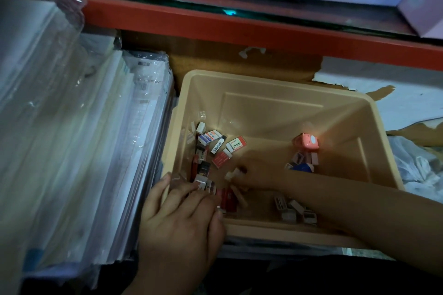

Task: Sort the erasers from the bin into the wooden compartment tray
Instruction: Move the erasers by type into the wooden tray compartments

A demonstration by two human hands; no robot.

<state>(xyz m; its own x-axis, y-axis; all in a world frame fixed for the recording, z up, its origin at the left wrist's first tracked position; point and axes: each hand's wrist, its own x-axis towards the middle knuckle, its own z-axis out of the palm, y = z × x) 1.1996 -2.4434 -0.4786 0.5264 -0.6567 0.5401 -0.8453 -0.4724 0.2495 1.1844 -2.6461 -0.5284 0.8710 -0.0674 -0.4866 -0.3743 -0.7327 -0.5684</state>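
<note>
Steadying the bin (275, 232) with the flat-fingered left hand (177, 220) while pinching one white eraser (229, 175) in the grip of the right hand (256, 178).

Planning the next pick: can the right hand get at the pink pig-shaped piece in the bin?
Probably yes. The right hand is inside the bin, and the pink piece stands with nothing over it, though the hand seems to pinch a white eraser.
</note>
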